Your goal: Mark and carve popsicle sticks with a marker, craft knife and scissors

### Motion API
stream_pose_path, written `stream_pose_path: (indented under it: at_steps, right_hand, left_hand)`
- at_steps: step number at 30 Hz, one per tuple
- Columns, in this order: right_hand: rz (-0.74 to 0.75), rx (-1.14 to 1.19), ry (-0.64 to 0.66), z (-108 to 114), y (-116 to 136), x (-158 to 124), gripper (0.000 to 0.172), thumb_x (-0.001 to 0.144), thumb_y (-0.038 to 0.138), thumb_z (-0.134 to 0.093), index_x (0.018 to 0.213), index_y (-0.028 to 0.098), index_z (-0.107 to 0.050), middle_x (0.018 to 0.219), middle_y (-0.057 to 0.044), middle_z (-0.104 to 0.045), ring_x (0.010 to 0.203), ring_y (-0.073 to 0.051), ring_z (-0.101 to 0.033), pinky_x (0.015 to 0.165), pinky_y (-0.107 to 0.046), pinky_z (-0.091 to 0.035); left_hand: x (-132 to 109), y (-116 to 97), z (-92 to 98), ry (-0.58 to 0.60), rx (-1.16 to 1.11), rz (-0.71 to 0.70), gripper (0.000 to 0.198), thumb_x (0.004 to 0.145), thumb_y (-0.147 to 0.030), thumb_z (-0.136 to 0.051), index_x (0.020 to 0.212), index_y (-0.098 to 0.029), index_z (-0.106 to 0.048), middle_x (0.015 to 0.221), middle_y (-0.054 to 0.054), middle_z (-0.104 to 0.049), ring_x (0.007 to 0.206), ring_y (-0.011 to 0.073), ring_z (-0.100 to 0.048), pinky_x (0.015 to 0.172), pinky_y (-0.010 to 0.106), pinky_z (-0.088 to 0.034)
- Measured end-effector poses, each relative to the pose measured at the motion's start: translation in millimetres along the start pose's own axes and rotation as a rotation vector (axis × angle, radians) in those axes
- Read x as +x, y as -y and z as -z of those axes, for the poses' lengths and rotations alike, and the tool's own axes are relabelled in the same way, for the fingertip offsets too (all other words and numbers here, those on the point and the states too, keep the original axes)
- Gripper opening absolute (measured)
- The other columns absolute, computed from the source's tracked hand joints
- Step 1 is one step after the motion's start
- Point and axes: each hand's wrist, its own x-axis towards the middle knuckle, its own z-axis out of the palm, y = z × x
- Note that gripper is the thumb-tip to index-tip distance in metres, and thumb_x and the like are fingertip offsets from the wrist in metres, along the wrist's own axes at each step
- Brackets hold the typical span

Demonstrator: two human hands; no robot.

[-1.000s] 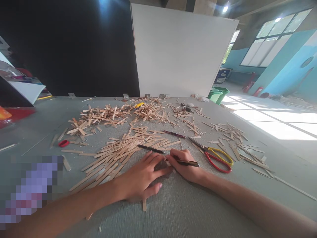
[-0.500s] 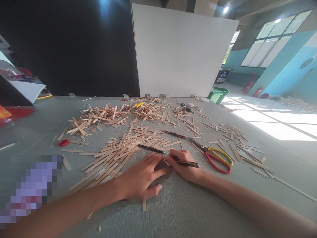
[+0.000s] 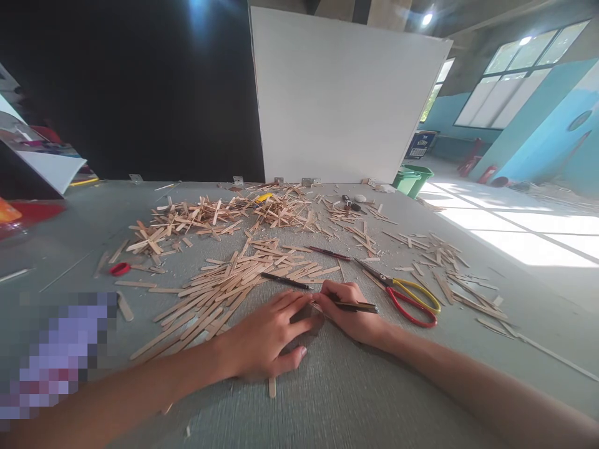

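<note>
My left hand (image 3: 274,333) lies low over the table with its fingers spread, its fingertips close beside my right hand. A rounded end of a craft stick (image 3: 272,388) sticks out from under its palm. My right hand (image 3: 349,312) is closed around a slim dark pen-like tool (image 3: 358,307) with a gold-coloured strip; its working tip is hidden by the fingers. Just beyond my hands lies a black pen (image 3: 286,280), and past it a dark red pen (image 3: 330,253). Scissors (image 3: 412,299) with one red and one yellow handle rest right of my right hand.
Loose craft sticks (image 3: 219,287) fan out beyond my left arm, with a heaped pile (image 3: 201,215) behind. More sticks and slivers (image 3: 444,255) lie at the right. A red ring (image 3: 120,269) sits at left. Black and white panels (image 3: 346,100) stand along the table's far edge.
Almost nothing differs. The back end of the pen-like tool has shifted very slightly to the right with my right hand. My left hand stays in place.
</note>
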Motion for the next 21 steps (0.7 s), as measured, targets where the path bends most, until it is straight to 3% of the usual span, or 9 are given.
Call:
stream_pose_path:
  at_steps: [21]
  right_hand:
    - [0.024, 0.033, 0.021, 0.8, -1.1, 0.8, 0.037, 0.103, 0.036, -0.056, 0.07, 0.022, -0.044, 0.06, 0.007, -0.041, 0.057, -0.012, -0.037, 0.056, -0.026, -0.028]
  left_hand:
    - [0.7, -2.1, 2.8, 0.065, 0.003, 0.022, 0.059, 0.093, -0.031, -0.061, 0.15, -0.02, -0.052, 0.154, 0.018, -0.05, 0.146, 0.0396, -0.043, 0.12, 0.056, -0.036]
